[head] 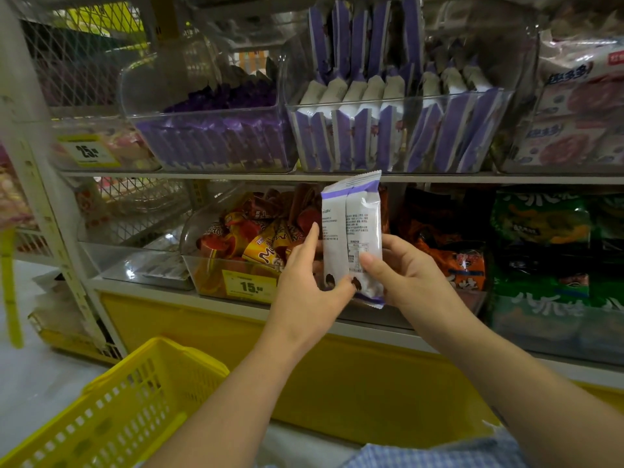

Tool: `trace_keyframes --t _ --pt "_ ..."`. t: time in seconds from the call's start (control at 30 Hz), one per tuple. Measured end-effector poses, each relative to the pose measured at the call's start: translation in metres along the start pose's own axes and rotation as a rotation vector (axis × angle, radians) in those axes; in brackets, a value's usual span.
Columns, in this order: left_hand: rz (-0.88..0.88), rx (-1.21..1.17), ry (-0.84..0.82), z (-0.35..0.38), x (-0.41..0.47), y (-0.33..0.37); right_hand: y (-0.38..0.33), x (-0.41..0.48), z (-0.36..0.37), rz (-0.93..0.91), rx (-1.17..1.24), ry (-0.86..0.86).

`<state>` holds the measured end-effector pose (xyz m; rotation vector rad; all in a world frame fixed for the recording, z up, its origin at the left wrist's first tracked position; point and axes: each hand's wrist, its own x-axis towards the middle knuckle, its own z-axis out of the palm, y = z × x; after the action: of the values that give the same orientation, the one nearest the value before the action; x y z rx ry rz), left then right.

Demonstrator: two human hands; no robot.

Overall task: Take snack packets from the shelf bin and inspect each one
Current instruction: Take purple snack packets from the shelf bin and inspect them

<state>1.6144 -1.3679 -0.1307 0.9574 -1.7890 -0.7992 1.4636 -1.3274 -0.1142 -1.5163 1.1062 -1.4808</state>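
Observation:
I hold a white and purple snack packet [351, 231] upright in front of the lower shelf, its printed back side facing me. My right hand [401, 275] grips its lower right part, thumb across the print. My left hand [307, 282] pinches the bottom left corner with its thumb, and its fingers reach up along the packet's left edge. Above it stands the clear shelf bin [398, 136] on the upper shelf, packed with several matching purple and white packets standing on end.
A second clear bin [209, 143] of purple packets sits to the left. On the lower shelf are a bin of orange and red snacks [253, 238] with a yellow price tag, and green and orange bags [540, 231] at right. A yellow basket [111, 410] stands at lower left.

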Motion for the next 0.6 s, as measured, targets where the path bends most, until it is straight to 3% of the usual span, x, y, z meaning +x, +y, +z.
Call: trace_keyframes --t 0.6 --pt "-0.137 -0.424 0.048 -0.014 0.004 0.002 -0.002 -0.005 0.0 -0.007 -0.064 -0.166"
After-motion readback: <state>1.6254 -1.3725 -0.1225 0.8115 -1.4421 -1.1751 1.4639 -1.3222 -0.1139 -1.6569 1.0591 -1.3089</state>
